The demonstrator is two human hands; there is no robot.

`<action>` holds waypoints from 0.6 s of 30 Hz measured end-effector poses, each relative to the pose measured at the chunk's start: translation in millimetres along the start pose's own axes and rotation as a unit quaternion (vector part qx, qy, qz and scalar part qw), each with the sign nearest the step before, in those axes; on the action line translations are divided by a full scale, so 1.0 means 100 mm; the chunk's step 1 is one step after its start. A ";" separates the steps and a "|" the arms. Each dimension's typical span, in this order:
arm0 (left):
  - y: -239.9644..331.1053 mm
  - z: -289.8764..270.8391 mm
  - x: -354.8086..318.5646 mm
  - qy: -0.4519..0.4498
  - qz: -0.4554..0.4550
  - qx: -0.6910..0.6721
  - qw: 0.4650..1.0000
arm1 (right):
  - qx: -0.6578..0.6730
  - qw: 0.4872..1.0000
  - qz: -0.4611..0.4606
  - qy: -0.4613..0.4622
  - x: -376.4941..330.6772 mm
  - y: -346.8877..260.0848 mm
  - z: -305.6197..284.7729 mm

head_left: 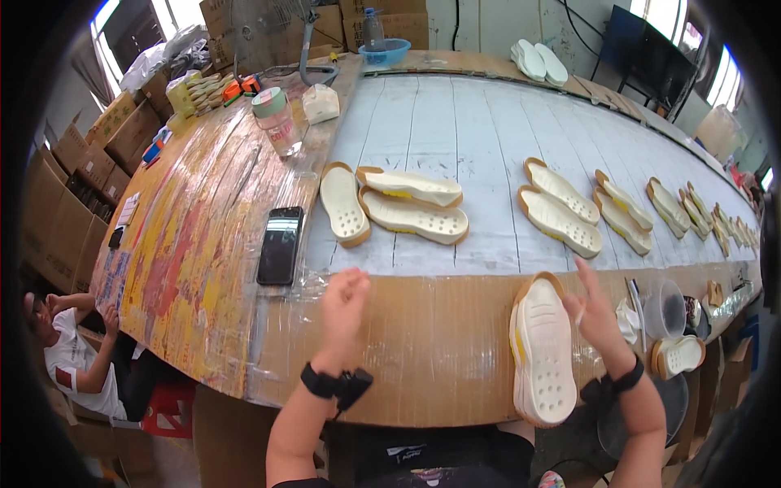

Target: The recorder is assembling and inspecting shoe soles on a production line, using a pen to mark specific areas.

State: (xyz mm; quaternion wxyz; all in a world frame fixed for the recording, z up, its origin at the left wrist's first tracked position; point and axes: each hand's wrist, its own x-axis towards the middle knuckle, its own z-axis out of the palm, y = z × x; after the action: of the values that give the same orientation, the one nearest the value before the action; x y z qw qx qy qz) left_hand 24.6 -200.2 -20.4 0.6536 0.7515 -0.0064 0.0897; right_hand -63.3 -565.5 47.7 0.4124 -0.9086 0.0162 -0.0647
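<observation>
My left hand (343, 313) is over the front strip of the table, its fingers curled closed; whatever they may hold is hidden. My right hand (598, 315) is beside a cream shoe sole (543, 350), its index finger stretched out and nothing clearly gripped. That sole has a tan rim, a yellow patch on its side and round dimples; its heel overhangs the front edge of the table. Beyond my left hand lie a single sole (343, 203) and a stacked pair of soles (415, 213). Another pair (561, 213) rests beyond my right hand.
More sole pairs (625, 213) run off to the right. A black phone (281, 246) and a lidded cup (277, 122) are at left. At right stand a clear plastic tub (665, 309) and another sole (679, 356). A co-worker (81, 358) sits at far left.
</observation>
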 end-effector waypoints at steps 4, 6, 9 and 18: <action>-0.47 -0.18 0.90 0.103 -0.044 0.141 0.984 | 0.234 0.955 0.131 -0.122 1.20 -0.56 0.49; -0.69 -0.07 1.20 0.134 -0.068 0.173 0.973 | 0.172 0.960 0.183 -0.123 1.84 -0.32 0.89; -0.89 -0.06 1.46 0.154 -0.088 0.192 0.965 | 0.097 0.970 0.219 -0.043 2.45 -0.12 1.48; -0.81 -0.37 1.64 0.090 -0.198 0.013 0.976 | 0.183 0.962 0.166 -0.115 2.39 -0.09 1.44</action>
State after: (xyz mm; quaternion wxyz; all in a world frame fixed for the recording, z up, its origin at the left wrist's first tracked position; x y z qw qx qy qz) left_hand 191.3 -134.3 -71.5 0.6466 0.7350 0.2027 0.0264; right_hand 192.6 -471.8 -13.9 0.5758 -0.8033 0.1071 0.1082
